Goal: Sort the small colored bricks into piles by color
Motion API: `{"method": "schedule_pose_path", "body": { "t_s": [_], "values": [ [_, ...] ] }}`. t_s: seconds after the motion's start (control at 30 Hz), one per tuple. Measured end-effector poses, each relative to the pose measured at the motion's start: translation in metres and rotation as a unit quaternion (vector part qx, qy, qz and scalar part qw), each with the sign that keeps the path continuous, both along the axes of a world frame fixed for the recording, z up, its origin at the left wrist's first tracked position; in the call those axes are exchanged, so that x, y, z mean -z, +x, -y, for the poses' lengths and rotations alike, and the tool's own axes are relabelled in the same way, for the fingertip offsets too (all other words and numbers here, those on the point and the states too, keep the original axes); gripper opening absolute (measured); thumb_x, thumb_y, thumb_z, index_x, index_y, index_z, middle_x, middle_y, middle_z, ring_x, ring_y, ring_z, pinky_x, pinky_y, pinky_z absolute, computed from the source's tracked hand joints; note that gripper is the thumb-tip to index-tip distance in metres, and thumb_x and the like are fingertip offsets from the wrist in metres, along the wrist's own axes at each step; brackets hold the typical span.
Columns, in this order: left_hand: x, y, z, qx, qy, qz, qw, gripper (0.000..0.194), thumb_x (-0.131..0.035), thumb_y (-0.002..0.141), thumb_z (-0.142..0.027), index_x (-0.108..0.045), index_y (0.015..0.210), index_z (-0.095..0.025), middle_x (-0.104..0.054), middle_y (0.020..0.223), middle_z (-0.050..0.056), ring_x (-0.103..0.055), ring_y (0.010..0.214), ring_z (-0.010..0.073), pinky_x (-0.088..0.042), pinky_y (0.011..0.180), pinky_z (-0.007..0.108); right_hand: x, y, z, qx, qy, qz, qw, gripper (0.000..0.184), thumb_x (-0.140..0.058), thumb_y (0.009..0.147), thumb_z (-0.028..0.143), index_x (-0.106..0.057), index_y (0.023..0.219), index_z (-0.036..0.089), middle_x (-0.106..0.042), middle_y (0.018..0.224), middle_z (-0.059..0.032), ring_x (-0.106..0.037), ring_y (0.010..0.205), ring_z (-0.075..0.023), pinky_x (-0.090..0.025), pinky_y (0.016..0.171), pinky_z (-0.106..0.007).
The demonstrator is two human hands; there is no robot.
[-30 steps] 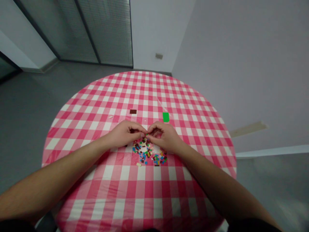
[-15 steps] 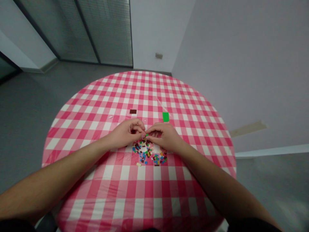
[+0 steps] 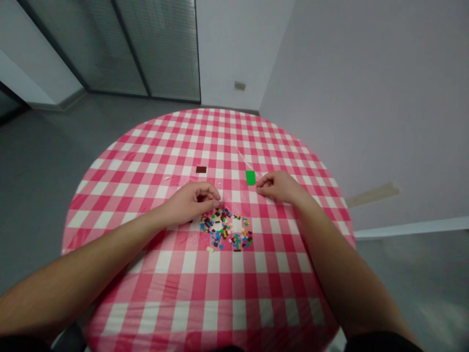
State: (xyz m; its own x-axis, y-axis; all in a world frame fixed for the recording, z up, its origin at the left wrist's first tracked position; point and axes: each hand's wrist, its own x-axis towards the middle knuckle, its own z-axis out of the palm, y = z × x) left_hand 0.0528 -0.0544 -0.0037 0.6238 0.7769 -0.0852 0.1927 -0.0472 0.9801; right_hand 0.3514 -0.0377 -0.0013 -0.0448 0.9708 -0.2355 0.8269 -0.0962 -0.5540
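My right hand (image 3: 280, 187) is closed in a pinch on a tiny green building brick (image 3: 258, 187). It is just right of a flat green baseplate (image 3: 250, 178), with a small gap between. My left hand (image 3: 194, 200) rests at the far left edge of a loose pile of small coloured bricks (image 3: 224, 232). Its fingers are curled with thumb and forefinger close together, and what they hold, if anything, cannot be made out. The pile mixes blue, brown, green, yellow and cream pieces.
A dark brown plate (image 3: 201, 169) lies beyond my left hand. Under everything is a round table with a red-and-white checked cloth (image 3: 220, 288). A cream piece (image 3: 210, 249) sits at the pile's near edge. Walls and a glass partition (image 3: 164, 49) stand behind.
My right hand has left the pile and my left hand, moving right and away from me to the green baseplate with the green brick. My left hand has stayed almost in place.
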Motion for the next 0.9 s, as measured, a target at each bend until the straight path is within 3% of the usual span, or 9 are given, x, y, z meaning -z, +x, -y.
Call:
{"method": "schedule_pose_path", "body": {
  "t_s": [0.4,0.63,0.9],
  "values": [
    [-0.0038,0.0001,0.0003,0.013,0.018,-0.020,1.000,0.020,-0.068,0.082,-0.034,-0.063,0.081,-0.015,-0.063,0.067,0.000,-0.058,0.061,0.0114,-0.046,0.058,0.026,-0.0042,-0.0015,0.0030,0.003,0.019,0.013,1.000,0.015,-0.070,0.079,0.018,-0.079,0.090,0.016,-0.073,0.069,-0.0044,-0.060,0.054,-0.0131,-0.044,0.054,-0.027],
    [-0.0030,0.0002,0.0002,0.014,0.022,-0.024,0.999,0.018,-0.067,0.083,-0.032,-0.063,0.081,-0.015,-0.064,0.067,0.001,-0.058,0.060,0.0118,-0.046,0.057,0.025,0.0011,-0.0020,0.0002,-0.023,0.066,0.030,0.997,0.013,-0.072,0.082,0.029,-0.079,0.085,0.018,-0.076,0.076,-0.0055,-0.064,0.063,-0.0155,-0.046,0.060,-0.029],
    [-0.0032,-0.0009,0.0002,0.016,0.029,-0.028,0.999,0.018,-0.068,0.083,-0.033,-0.064,0.080,-0.015,-0.064,0.067,0.001,-0.058,0.062,0.0124,-0.047,0.059,0.026,-0.0051,-0.0035,0.0032,0.003,0.020,0.033,0.999,0.010,-0.068,0.078,0.018,-0.078,0.080,0.018,-0.073,0.068,-0.0039,-0.062,0.054,-0.0140,-0.045,0.055,-0.027]
  ]
}}
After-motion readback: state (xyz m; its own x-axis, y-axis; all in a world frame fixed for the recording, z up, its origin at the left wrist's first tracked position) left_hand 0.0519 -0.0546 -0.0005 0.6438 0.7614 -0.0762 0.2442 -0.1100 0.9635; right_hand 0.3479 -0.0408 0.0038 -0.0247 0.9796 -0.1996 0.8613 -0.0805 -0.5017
